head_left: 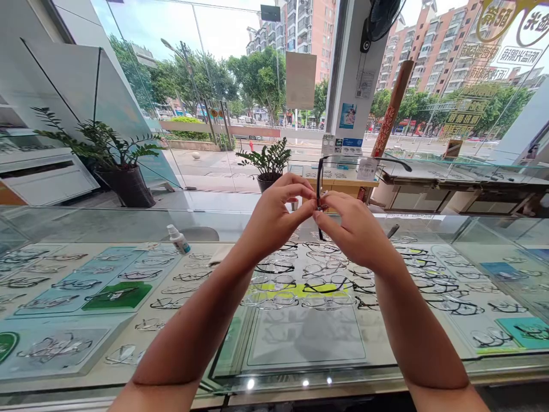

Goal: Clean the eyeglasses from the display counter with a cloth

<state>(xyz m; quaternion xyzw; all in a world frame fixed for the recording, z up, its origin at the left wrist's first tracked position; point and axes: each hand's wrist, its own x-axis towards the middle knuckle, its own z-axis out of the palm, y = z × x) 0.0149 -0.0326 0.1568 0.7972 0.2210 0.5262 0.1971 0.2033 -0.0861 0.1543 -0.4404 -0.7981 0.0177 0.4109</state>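
A pair of dark-framed eyeglasses [319, 177] is held up above the glass counter, seen edge-on, with one temple reaching out to the right. My left hand [285, 209] pinches the frame near its middle from the left, thumb and fingertips together. From the other side my right hand [351, 223] grips the same spot, its fingertips almost meeting those of the left. The fingers cover the part of the frame between them, so its details there are hidden.
Below my arms is a glass display counter [304, 343] with rows of eyeglasses inside. A small white spray bottle [178, 239] and a pale cloth [219, 254] lie beyond my left forearm. Farther off are potted plants [124, 180], another counter and glass walls.
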